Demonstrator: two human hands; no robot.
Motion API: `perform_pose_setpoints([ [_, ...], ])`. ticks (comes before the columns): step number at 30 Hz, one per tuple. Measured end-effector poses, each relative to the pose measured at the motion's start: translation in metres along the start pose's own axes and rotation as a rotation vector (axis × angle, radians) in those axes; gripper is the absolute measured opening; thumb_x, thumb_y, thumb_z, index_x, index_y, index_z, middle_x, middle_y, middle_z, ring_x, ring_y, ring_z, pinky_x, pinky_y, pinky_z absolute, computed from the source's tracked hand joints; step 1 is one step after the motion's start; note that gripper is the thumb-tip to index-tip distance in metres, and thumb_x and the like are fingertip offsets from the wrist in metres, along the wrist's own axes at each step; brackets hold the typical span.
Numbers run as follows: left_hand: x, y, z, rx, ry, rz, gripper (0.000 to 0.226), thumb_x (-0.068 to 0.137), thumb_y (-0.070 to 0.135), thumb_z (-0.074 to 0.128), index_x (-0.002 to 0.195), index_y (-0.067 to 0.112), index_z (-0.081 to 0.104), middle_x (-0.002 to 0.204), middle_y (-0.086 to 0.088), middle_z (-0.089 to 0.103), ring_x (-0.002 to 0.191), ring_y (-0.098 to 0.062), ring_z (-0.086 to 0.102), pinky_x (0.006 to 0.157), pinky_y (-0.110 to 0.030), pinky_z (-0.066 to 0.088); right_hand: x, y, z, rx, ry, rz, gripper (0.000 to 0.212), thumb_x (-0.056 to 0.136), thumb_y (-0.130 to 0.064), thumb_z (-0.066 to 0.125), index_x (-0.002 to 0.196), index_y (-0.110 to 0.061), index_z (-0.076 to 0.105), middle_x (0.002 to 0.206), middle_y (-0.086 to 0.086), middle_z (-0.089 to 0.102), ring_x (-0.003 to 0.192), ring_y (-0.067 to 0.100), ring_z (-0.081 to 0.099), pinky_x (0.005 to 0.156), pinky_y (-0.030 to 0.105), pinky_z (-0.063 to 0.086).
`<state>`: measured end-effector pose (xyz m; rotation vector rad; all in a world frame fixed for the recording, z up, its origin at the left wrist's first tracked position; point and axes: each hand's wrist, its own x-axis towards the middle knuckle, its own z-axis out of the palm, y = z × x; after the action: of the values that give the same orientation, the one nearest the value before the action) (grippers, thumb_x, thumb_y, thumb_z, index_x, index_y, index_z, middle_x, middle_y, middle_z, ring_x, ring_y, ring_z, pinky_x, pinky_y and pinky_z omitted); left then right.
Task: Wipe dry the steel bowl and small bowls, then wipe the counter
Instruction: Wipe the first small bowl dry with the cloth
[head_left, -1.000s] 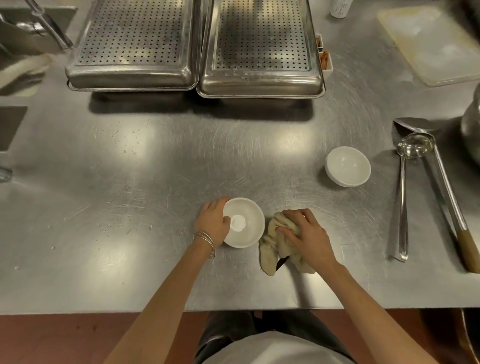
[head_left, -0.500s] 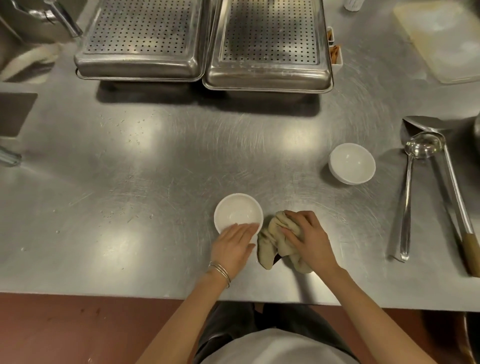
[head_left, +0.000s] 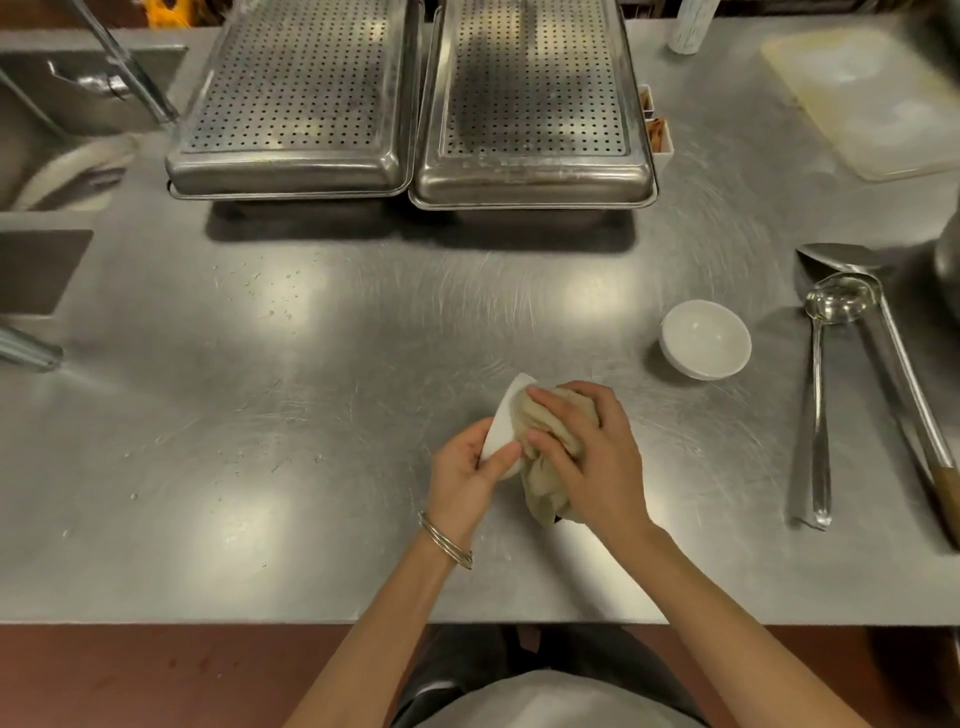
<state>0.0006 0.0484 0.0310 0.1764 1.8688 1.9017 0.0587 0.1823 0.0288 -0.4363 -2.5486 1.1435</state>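
My left hand grips a small white bowl, tipped on its side above the steel counter, its opening turned to the right. My right hand holds a beige cloth and presses it into the bowl's opening; the cloth's tail hangs below my fingers. A second small white bowl stands upright on the counter to the right, apart from both hands. At the far right edge a sliver of a large steel vessel shows; most of it is out of frame.
Two perforated steel trays lie at the back. A steel ladle and a wood-handled spatula lie on the right. A white cutting board is at the back right. A sink is at the back left. Water droplets dot the counter.
My left hand has lifted the near bowl off the counter and tipped it sideways. My right hand has picked up the cloth and pushed it into the bowl.
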Motion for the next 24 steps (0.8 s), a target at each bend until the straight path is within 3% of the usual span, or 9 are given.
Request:
perform_pose_setpoints([
  [3, -0.01, 0.001, -0.006, -0.094, -0.03, -0.067, 0.022, 0.08, 0.006, 0.066, 0.102, 0.01, 0.066, 0.088, 0.005, 0.071, 0.083, -0.007, 0.065, 0.068, -0.018, 0.051, 0.021, 0.004, 0.004, -0.062, 0.059, 0.095, 0.038, 0.086, -0.055, 0.045, 0.114, -0.034, 0.061, 0.114, -0.008, 0.05, 0.105, 0.011, 0.049, 0.073, 0.026, 0.041],
  [6, -0.014, 0.001, -0.012, -0.119, -0.046, -0.114, 0.028, 0.081, 0.003, 0.064, 0.109, 0.009, 0.064, 0.095, 0.001, 0.07, 0.085, -0.005, 0.065, 0.068, -0.018, 0.05, 0.032, 0.01, -0.001, -0.014, 0.066, 0.154, 0.034, 0.089, -0.045, 0.052, 0.111, -0.023, 0.066, 0.108, -0.006, 0.052, 0.097, 0.014, 0.056, 0.076, 0.025, 0.043],
  [10, -0.005, 0.011, -0.017, -0.148, -0.113, -0.1, 0.022, 0.081, 0.002, 0.063, 0.101, 0.012, 0.065, 0.085, 0.009, 0.072, 0.082, -0.004, 0.065, 0.068, -0.017, 0.05, 0.02, -0.011, 0.002, 0.013, 0.119, 0.032, 0.036, 0.087, -0.046, 0.049, 0.114, -0.026, 0.064, 0.108, -0.012, 0.045, 0.096, 0.005, 0.05, 0.081, 0.014, 0.041],
  [14, 0.001, 0.016, -0.028, -0.234, -0.114, -0.084, 0.024, 0.073, 0.012, 0.062, 0.097, 0.015, 0.068, 0.088, 0.005, 0.073, 0.084, -0.009, 0.066, 0.071, -0.021, 0.052, 0.024, -0.013, 0.009, 0.1, 0.18, 0.101, 0.03, 0.089, -0.035, 0.053, 0.113, -0.022, 0.065, 0.104, -0.01, 0.048, 0.091, 0.002, 0.051, 0.079, 0.002, 0.036],
  [17, 0.005, 0.014, -0.038, -0.418, -0.069, -0.154, 0.028, 0.076, 0.013, 0.062, 0.104, 0.013, 0.064, 0.098, 0.0, 0.072, 0.094, -0.014, 0.065, 0.075, -0.025, 0.054, 0.022, 0.001, 0.013, 0.108, 0.087, 0.203, 0.025, 0.089, -0.032, 0.055, 0.11, -0.025, 0.066, 0.1, -0.009, 0.052, 0.087, 0.003, 0.054, 0.078, 0.001, 0.036],
  [21, 0.015, 0.019, -0.045, -0.521, -0.03, -0.182, 0.033, 0.079, 0.018, 0.053, 0.111, 0.013, 0.06, 0.103, 0.002, 0.071, 0.1, -0.014, 0.063, 0.083, -0.026, 0.053, 0.024, -0.004, 0.003, 0.14, 0.117, 0.259, 0.018, 0.09, -0.025, 0.059, 0.106, -0.029, 0.066, 0.103, -0.007, 0.054, 0.092, 0.003, 0.053, 0.087, 0.018, 0.041],
  [24, 0.018, 0.024, -0.037, -0.473, -0.023, -0.171, 0.035, 0.078, 0.021, 0.055, 0.111, 0.011, 0.062, 0.107, -0.006, 0.068, 0.1, -0.019, 0.062, 0.078, -0.026, 0.055, 0.035, -0.035, 0.002, 0.206, 0.227, 0.135, 0.02, 0.088, -0.026, 0.062, 0.107, -0.027, 0.066, 0.106, -0.006, 0.052, 0.095, -0.001, 0.052, 0.083, 0.007, 0.038],
])
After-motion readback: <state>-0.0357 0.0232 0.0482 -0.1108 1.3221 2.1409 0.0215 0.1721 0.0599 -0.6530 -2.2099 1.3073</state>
